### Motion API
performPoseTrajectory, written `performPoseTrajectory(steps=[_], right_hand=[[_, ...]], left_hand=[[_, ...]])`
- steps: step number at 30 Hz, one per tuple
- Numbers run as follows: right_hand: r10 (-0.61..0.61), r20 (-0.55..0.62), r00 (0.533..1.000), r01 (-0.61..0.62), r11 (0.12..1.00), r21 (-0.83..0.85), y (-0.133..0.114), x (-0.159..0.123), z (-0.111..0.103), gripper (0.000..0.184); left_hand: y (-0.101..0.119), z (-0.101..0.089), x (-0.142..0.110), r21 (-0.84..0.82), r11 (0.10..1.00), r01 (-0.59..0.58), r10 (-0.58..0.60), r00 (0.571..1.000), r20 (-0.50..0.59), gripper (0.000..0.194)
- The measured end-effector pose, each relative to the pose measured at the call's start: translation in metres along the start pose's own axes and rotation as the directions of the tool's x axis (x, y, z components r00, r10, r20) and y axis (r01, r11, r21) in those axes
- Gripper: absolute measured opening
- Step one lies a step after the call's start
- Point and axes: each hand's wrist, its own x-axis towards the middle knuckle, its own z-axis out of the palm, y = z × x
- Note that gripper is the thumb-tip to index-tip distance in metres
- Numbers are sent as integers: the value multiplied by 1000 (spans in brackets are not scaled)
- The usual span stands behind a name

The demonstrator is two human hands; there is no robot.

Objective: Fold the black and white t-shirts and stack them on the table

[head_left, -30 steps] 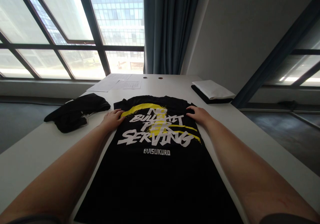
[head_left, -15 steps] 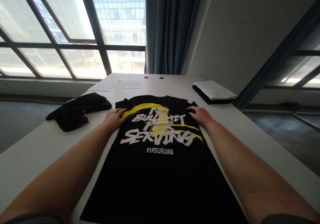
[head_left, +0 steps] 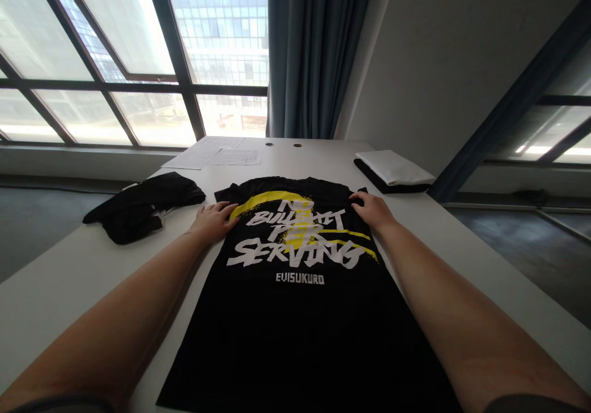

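Black shirt (head_left: 300, 333), flat on surface (head_left: 92, 277), long axis near-to-far; left hand (head_left: 217, 220), right hand (head_left: 373, 210) touching opposite edges; grip closure unclear.

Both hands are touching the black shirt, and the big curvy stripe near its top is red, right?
Not quite: the curvy stripe is yellow, not red, as the head view shows. The left hand and right hand are indeed touching the black shirt.
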Motion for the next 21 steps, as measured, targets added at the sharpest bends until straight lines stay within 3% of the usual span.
performPoseTrajectory(steps=[4, 11, 15, 17, 21], right_hand=[[-78, -93, 993, 88, 989, 118, -10, 1, -6, 27], [-19, -112, 994, 46, 970, 239, -39, 5, -9, 30], [-144, -85, 986, 160, 959, 236, -65, 2, -12, 30], [-290, -23, 957, 288, 931, 226, -83, -3, -11, 33], [-520, 190, 833, 486, 851, 198, -121, -18, 0, 48]], left_hand=[[10, -3, -2, 27, 997, -73, 75, 992, -105, 65], [14, 10, 6, -35, 993, -112, 114, 991, 65, 59], [13, 11, 6, -56, 991, -122, 125, 991, 52, 59], [13, 9, 5, -60, 990, -129, 133, 989, 58, 59], [16, 5, 4, -69, 989, -131, 136, 988, 72, 58]])
